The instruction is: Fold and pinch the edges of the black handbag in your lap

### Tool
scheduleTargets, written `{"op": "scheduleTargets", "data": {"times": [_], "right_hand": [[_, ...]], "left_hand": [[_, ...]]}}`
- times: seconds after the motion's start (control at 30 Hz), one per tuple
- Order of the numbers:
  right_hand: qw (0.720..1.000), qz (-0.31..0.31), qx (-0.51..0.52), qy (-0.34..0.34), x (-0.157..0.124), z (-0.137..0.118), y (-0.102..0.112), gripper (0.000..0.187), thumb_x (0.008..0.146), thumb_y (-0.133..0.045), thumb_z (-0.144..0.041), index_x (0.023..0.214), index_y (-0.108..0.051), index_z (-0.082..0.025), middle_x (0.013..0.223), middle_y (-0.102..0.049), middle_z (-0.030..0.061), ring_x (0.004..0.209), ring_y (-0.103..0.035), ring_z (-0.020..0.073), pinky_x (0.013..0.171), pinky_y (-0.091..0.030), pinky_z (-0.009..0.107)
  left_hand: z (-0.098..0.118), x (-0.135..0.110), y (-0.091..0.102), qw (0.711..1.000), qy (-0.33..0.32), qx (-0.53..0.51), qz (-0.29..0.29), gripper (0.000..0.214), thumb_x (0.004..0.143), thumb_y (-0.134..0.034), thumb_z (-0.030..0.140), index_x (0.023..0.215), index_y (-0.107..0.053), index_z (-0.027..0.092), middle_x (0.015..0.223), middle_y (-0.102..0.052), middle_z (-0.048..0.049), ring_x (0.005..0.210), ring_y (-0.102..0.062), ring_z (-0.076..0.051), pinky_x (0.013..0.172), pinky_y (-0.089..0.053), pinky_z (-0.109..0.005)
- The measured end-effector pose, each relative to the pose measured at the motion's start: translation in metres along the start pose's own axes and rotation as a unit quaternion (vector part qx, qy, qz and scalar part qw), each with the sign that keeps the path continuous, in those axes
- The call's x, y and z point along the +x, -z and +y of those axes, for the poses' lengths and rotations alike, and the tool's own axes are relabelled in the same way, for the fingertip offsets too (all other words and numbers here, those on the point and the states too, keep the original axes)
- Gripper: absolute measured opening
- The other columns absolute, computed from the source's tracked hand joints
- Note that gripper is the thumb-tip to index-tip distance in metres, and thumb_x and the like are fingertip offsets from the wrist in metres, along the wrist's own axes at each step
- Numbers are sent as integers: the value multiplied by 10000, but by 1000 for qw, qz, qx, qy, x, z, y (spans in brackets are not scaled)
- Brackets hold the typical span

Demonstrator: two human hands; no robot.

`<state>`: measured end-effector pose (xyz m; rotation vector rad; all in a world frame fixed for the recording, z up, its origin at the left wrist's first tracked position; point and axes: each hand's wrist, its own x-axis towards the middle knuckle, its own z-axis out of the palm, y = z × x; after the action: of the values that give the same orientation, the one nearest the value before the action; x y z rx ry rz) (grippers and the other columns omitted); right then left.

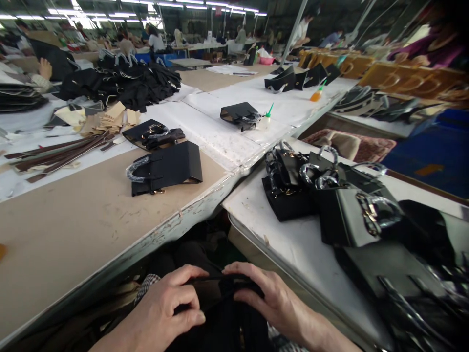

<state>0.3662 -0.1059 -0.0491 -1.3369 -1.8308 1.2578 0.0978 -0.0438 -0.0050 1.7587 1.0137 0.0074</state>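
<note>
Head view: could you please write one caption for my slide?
Two bare hands hold the edge of a black item beside worktables with black handbags.

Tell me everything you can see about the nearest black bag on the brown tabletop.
The black bag looks smooth and leather-like. It lies flat on the brown tabletop, its handle end toward the left. A looped handle appears wrapped in clear plastic, and gold-coloured hardware shows along the near edge. No hand touches it. Another black bag lies just beyond; whether they touch is unclear.
</note>
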Motion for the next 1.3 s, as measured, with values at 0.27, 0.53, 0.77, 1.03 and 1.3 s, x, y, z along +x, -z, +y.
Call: {"op": "scheduleTargets", "data": {"times": [0.27, 0.53, 0.77, 1.03, 1.3], "right_hand": [[974, -57, -204, 77, 10, -9, 8, 189, 1043, -498, -243, 1134, -664, -249, 1152, -650, 40, 868, -684, 152, 758, -537, 239], [979, -86, -182, 43, 15, -20, 11, 185, 1005, -593, -344, 934, -658, -187, 943, -633, 18, 779, -635, 144, 717, -488, 254], [984, -115, -101, 86, 15, -13, 16, 100, 973, -617, -184, 975, -708, -227, 1287, -550, 34, 1006, -633, 147, 899, -512, 258], [982, -95, -89, 137, 11, -16, 12, 228, 952, -548, -92, 865, -730, -198, 1284, -491, 63, 1148, -568, 190, 1029, -491, 336], [994, -66, -59, 69, 10, -11, 12, 244, 916, -654, -112, 1142, -645, -202, 1299, -563, 75, 1068, -616, 180, 967, -511, 310]], "left_hand": [[-2, 0, 2, 1000, -4, -11, -1, 190, 876, -702, 301, 698, -713, 235, 1424, -583, 31, 1164, -611, -251, 1019, -428, -292], [-7, 0, -1, 1000, -14, 6, 18, 205, 911, -683, 311, 722, -697, 232, 1396, -609, 18, 1158, -629, -243, 995, -462, -284], [-6, -1, -9, 947, -223, 215, 82, 242, 944, -582, 193, 732, -696, 217, 1557, -489, -25, 1390, -416, -345, 1143, -395, -484], [10, 13, -10, 930, -283, 227, -53, 147, 945, -600, 157, 849, -708, 187, 1431, -591, -89, 1181, -617, -264, 1071, -468, -363], [10, 16, -12, 971, -127, 173, -109, 209, 973, -542, 256, 771, -567, 212, 864, -628, 5, 778, -588, -154, 685, -405, -259]]}}
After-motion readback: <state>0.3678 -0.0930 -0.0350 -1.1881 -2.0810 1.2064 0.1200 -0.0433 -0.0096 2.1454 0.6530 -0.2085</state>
